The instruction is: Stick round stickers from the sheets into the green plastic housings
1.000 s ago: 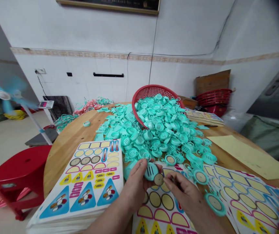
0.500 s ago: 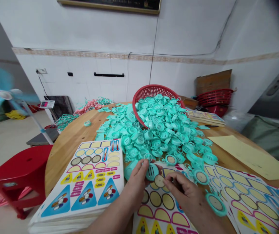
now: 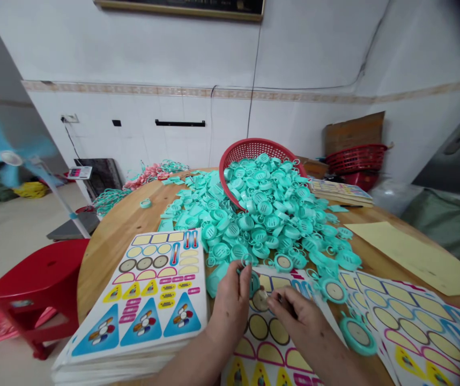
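Between the thumb and fingers of my left hand [image 3: 230, 297] is a small round teal plastic case [image 3: 254, 284], tilted and partly covered by the hand. My right hand [image 3: 300, 313] pinches the edge of a round beige sticker [image 3: 260, 301], close beside the case. Below both hands lies a sticker sheet [image 3: 259, 351] with beige circles and half circles. Near my right hand sit teal cases with a round sticker inside, one case [image 3: 333, 290] further back and another case [image 3: 357, 335] nearer me.
A red basket [image 3: 225, 161] lies tipped, with a heap of teal cases [image 3: 262, 206] spilling over the wooden table [image 3: 107, 236]. A thick stack of sticker sheets [image 3: 145, 300] is at left, more sheets [image 3: 410, 316] and yellow paper [image 3: 407, 257] at right. A red stool [image 3: 41, 279] stands left.
My left hand has turned, so the case's slotted face shows less. The sticker in my right hand has shifted slightly and remains beside the case.
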`<state>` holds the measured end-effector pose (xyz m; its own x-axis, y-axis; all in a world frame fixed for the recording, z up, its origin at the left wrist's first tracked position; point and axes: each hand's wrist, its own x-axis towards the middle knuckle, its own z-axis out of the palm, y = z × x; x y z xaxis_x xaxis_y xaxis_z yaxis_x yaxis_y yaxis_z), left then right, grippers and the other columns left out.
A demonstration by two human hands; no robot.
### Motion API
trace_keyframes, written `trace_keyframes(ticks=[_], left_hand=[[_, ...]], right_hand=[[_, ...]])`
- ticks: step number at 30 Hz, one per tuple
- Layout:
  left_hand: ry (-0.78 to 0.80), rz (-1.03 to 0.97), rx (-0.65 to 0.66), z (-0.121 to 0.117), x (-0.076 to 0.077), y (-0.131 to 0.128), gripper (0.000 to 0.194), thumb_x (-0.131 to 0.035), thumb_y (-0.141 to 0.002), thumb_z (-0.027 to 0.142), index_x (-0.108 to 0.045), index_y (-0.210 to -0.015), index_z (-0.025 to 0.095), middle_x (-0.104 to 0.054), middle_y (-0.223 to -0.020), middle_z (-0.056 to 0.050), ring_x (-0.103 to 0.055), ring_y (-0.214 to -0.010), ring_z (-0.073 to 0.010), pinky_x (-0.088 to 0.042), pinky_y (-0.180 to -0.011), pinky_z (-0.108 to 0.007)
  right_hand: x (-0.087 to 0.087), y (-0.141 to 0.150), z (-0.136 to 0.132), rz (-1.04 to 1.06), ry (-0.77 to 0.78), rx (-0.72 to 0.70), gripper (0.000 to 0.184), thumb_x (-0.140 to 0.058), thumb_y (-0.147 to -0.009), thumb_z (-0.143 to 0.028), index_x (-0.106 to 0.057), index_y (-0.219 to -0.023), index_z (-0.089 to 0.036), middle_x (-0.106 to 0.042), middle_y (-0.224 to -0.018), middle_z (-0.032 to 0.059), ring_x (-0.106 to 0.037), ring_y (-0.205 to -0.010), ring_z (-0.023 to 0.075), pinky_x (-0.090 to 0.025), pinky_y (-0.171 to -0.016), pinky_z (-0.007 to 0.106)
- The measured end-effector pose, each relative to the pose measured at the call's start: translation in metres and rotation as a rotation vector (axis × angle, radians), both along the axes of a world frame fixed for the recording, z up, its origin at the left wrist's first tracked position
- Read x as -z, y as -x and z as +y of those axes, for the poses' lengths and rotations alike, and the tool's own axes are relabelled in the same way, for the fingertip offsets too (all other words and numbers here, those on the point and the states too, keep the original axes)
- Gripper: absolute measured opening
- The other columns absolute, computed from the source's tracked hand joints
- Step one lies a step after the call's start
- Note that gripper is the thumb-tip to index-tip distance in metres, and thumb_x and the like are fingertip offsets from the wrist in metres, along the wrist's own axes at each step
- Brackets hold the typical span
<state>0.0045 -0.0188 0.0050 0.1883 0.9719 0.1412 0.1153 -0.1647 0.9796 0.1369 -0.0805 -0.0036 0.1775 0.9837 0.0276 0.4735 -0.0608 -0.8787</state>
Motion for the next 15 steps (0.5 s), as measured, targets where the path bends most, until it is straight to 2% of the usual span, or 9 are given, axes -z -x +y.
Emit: trace_keyframes(ticks=[5, 10, 12, 15], left_hand=[[0.005, -0.045, -0.029, 0.001, -0.001, 0.000, 0.014, -0.056, -0.082, 0.035, -0.061, -0.087, 0.022, -0.062, -0.072, -0.002, -0.053, -0.067, -0.0172, -0.036, -0.064, -0.025], [0.174, -0.174, -0.077, 0.015, 0.003, 0.003, 0.021, -0.050, -0.083, 0.043, -0.052, -0.084, 0.022, -0.058, -0.070, -0.001, -0.053, -0.057, -0.0161, -0.041, -0.051, -0.025], [0.201, -0.209, -0.028, 0.016, 0.003, 0.003, 0.025, -0.049, -0.083, 0.046, -0.052, -0.085, 0.022, -0.060, -0.074, -0.002, -0.055, -0.060, -0.0166, -0.043, -0.051, -0.025], [0.287, -0.248, 0.107, 0.010, 0.000, 0.002, 0.031, -0.053, -0.081, 0.051, -0.056, -0.087, 0.021, -0.063, -0.081, -0.004, -0.056, -0.068, -0.0168, -0.046, -0.059, -0.026]], right_hand=[[0.001, 0.003, -0.002, -0.044, -0.022, 0.027, 0.030, -0.043, -0.082, -0.049, -0.045, -0.067, -0.022, -0.039, -0.064, -0.0027, -0.037, -0.060, 0.0156, -0.030, -0.053, 0.027], [0.003, -0.001, -0.006, -0.065, -0.092, 0.061, 0.028, -0.044, -0.085, -0.045, -0.046, -0.069, -0.023, -0.040, -0.066, -0.0023, -0.040, -0.062, 0.0156, -0.032, -0.055, 0.027], [0.003, -0.004, -0.006, -0.035, -0.099, 0.066, 0.028, -0.047, -0.085, -0.045, -0.048, -0.070, -0.023, -0.040, -0.066, -0.0028, -0.039, -0.061, 0.0150, -0.033, -0.055, 0.026], [0.001, -0.009, -0.005, 0.048, -0.109, 0.072, 0.026, -0.051, -0.084, -0.045, -0.052, -0.071, -0.022, -0.038, -0.063, -0.0039, -0.037, -0.060, 0.0140, -0.032, -0.054, 0.025]])
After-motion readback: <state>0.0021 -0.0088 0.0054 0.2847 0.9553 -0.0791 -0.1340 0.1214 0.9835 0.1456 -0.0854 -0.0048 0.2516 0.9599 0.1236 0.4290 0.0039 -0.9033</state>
